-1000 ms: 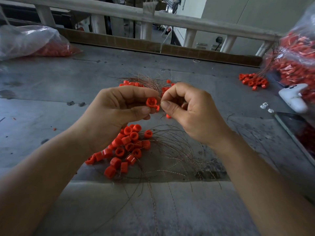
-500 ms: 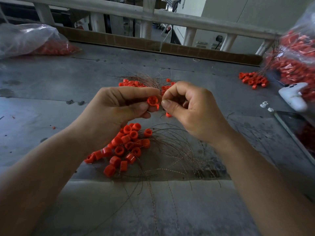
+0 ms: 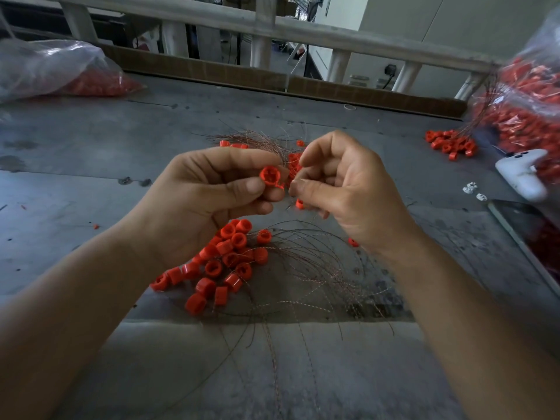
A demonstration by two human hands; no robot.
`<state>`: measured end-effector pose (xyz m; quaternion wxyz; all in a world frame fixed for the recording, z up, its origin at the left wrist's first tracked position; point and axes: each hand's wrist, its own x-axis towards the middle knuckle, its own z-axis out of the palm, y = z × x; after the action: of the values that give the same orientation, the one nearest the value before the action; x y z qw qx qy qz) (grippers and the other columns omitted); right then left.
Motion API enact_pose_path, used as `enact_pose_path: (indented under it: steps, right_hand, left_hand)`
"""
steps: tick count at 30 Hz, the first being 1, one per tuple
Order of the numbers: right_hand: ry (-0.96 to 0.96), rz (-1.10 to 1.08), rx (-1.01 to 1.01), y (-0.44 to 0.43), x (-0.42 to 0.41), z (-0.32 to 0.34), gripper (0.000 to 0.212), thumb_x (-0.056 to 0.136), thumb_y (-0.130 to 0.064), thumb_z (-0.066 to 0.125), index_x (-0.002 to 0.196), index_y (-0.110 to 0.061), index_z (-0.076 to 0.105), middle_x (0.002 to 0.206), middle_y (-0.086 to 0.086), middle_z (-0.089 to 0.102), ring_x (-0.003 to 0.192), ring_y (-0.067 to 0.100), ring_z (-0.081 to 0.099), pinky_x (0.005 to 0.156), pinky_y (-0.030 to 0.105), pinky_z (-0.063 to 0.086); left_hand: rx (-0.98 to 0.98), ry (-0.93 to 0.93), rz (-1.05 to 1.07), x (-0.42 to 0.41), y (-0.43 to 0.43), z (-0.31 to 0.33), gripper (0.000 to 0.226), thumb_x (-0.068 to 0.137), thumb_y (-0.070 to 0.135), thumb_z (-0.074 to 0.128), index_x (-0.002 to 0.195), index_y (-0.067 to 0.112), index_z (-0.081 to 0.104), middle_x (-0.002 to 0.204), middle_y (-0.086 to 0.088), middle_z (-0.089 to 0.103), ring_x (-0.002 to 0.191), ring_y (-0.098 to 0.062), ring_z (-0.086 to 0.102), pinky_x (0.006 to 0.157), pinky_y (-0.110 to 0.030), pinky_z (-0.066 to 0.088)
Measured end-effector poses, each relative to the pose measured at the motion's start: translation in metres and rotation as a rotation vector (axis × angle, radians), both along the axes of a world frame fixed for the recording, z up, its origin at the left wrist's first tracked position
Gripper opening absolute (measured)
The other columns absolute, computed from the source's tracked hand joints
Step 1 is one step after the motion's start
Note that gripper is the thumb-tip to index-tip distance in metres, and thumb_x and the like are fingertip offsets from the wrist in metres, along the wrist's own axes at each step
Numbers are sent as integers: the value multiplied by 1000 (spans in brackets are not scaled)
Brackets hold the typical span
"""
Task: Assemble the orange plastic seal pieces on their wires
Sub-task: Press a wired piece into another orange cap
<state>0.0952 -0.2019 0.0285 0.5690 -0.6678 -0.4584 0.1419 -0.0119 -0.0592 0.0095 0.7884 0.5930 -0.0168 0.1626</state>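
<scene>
Head view: left hand (image 3: 206, 204) pinches an orange seal piece (image 3: 269, 176); right hand (image 3: 348, 192) curled alongside, grip unclear.

Two bare forearms end in a bare left hand (image 3: 206, 198) and right hand (image 3: 348, 195), nails short.

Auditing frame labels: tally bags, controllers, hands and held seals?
Bags: 2 (far left, far right)
Controller: 1
Hands: 2 (left hand, right hand)
Held seal: 1, in the left hand
Total: 6
</scene>
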Motion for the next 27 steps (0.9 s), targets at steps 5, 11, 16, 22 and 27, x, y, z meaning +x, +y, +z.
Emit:
enact_pose_path:
  steps: [5, 11, 16, 22, 27]
  right_hand:
    - [117, 59, -69, 4, -1, -6, 31, 77, 7, 65, 77, -16, 44, 54, -9, 57, 48, 3, 52, 43, 18, 40]
    - [72, -29, -98, 3, 7, -6, 21, 80, 0, 64, 78, -16, 51, 62, -4, 62, 55, 7, 59, 51, 20, 49]
    - [-147, -427, -138, -9, 42, -6, 18, 84, -15, 64, 71, -26, 58, 74, 1, 66, 68, 12, 62, 66, 27, 50]
    - [-363, -541, -382, -9, 63, -23, 13, 84, -14, 63, 77, -26, 63, 68, -18, 56, 62, -4, 50, 63, 11, 39]
    - [-465, -559, -508, 1, 69, -38, 17, 87, -17, 59, 102, -16, 68, 100, 1, 65, 89, 14, 57, 76, 19, 38]
  left_hand:
    - [-57, 34, -46, 0, -3, 0, 25, 55, 9, 66, 78, 10, 75, 77, -7, 72, 71, -15, 70, 60, -17, 55]
    - [-80, 70, -14, 2, -2, -1, 23, 55, 10, 66, 76, 10, 75, 75, -7, 72, 71, -14, 70, 61, -17, 54]
    - [-112, 95, 37, 3, -1, -2, 22, 63, 2, 59, 76, 9, 75, 74, -7, 72, 70, -13, 70, 62, -16, 54]
    - [-99, 109, 28, 1, -2, -1, 23, 65, 0, 56, 77, 8, 75, 75, -7, 72, 71, -14, 70, 62, -17, 54]
    - [-102, 116, 21, 1, -3, 0, 23, 66, -1, 55, 77, 6, 74, 75, -9, 72, 70, -15, 70, 61, -17, 54]
